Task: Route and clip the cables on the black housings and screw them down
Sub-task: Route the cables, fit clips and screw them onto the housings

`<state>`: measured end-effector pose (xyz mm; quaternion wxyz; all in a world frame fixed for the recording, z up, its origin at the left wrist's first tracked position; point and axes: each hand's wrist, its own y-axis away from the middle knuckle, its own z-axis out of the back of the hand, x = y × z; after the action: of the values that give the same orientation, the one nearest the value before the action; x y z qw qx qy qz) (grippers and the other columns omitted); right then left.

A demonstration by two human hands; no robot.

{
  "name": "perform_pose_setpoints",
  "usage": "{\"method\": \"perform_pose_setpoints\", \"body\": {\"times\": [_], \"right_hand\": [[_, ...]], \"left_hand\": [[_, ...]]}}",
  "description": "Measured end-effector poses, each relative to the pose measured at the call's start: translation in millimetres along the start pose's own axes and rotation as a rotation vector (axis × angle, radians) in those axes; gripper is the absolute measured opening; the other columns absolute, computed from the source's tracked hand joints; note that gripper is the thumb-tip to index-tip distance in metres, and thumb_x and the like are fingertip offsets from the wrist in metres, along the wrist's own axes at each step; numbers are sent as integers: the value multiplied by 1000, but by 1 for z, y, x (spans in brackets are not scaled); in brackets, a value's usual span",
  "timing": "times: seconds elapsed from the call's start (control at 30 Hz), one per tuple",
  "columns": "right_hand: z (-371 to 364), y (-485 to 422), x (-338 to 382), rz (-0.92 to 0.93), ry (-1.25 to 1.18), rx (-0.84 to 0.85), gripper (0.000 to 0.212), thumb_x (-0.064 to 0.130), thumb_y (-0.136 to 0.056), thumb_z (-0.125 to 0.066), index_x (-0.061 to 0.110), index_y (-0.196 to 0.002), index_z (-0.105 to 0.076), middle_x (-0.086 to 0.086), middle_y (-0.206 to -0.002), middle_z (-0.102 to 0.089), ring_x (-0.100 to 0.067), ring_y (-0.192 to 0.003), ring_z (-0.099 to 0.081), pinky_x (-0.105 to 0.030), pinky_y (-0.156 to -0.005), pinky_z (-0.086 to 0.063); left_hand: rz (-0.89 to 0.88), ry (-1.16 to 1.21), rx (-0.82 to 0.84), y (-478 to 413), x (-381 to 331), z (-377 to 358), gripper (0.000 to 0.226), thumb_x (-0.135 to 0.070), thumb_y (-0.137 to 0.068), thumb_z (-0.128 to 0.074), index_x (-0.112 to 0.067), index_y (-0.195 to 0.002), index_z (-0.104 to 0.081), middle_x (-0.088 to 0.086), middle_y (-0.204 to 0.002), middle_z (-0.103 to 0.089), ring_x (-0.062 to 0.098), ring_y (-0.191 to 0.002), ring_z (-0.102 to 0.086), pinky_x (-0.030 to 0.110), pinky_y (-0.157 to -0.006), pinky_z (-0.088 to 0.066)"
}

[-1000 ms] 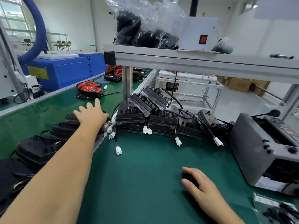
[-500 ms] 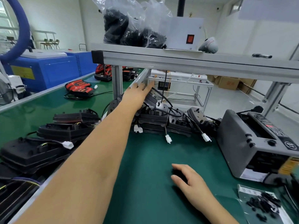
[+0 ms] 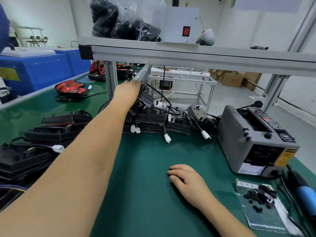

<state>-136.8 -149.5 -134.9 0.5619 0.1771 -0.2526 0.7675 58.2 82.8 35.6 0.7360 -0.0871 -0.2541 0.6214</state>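
Several black housings [image 3: 153, 120] with black cables and white connectors [image 3: 167, 138] lie piled at the back of the green mat [image 3: 145, 177]. My left hand [image 3: 127, 92] reaches far forward to the top, tilted housing [image 3: 146, 99] of that pile and grips its upper left end; the fingertips are hidden behind the hand. My right hand [image 3: 186, 179] rests on the mat near the front, fingers loosely curled, holding nothing.
More black housings [image 3: 56, 129] are stacked along the left. A grey tape dispenser [image 3: 253, 139] stands at the right, with a bag of small black parts [image 3: 259, 197] and a blue-handled tool [image 3: 306, 194] in front. A metal shelf [image 3: 188, 55] hangs low over the pile.
My left hand swung from the left stack to the back pile and closed on its top housing, which now tilts up. The right hand stayed put.
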Motion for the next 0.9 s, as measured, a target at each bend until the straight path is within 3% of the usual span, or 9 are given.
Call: {"method": "perform_pose_setpoints", "body": {"times": [0.17, 0.3, 0.5, 0.63, 0.73, 0.83, 0.9], "right_hand": [[-4, 0, 1, 51, 135, -18, 31, 28, -99, -44, 29, -124, -62, 20, -134, -50, 2, -129, -35, -5, -101, -19], [-8, 3, 2, 105, 247, -65, 33, 30, -100, -39, 29, -127, -59, 17, -137, -50, -3, -132, -36, -15, -105, -26], [-10, 6, 8, 179, 334, -186, 26, 22, -93, -51, 21, -109, -71, 9, -115, -67, -12, -112, -59, -20, -92, -45], [-11, 8, 6, 157, 336, -125, 31, 23, -97, -42, 21, -119, -65, 7, -126, -61, -14, -121, -51, -26, -96, -43], [-6, 6, 6, 133, 339, -42, 35, 26, -99, -40, 23, -129, -57, 9, -138, -51, -10, -131, -40, -22, -104, -34], [8, 11, 8, 76, 222, 126, 40, 30, -98, -44, 23, -138, -48, 9, -147, -40, -7, -138, -29, -20, -110, -24], [22, 20, 10, -14, 81, 183, 42, 30, -97, -49, 23, -137, -48, 10, -146, -41, -5, -136, -32, -17, -108, -25]], "left_hand": [[-63, 14, -94, 0, -2, 6, 45, 3, -90, -44, 0, -134, -39, 22, -125, -47, 39, -104, -51, 45, -62, -43], [-65, 108, -182, 9, -6, 19, 51, 8, -85, -51, 1, -134, -38, 23, -123, -45, 40, -101, -51, 44, -61, -42], [-72, 229, -318, 52, -20, 46, 45, -7, -93, -55, 1, -133, -38, 20, -122, -45, 34, -101, -50, 42, -69, -51], [-109, 350, -414, 100, -38, 65, 45, -11, -92, -57, 3, -132, -42, 20, -122, -48, 35, -100, -52, 46, -71, -54], [-125, 419, -447, 141, -49, 73, 44, -11, -91, -58, 4, -131, -45, 19, -120, -51, 34, -100, -54, 44, -76, -55], [-94, 467, -407, 179, -58, 75, 46, -11, -89, -62, 5, -130, -47, 20, -121, -52, 35, -103, -56, 44, -87, -52], [-73, 483, -357, 203, -65, 73, 47, -11, -87, -64, 5, -129, -49, 20, -122, -53, 35, -107, -55, 42, -94, -50]]}}
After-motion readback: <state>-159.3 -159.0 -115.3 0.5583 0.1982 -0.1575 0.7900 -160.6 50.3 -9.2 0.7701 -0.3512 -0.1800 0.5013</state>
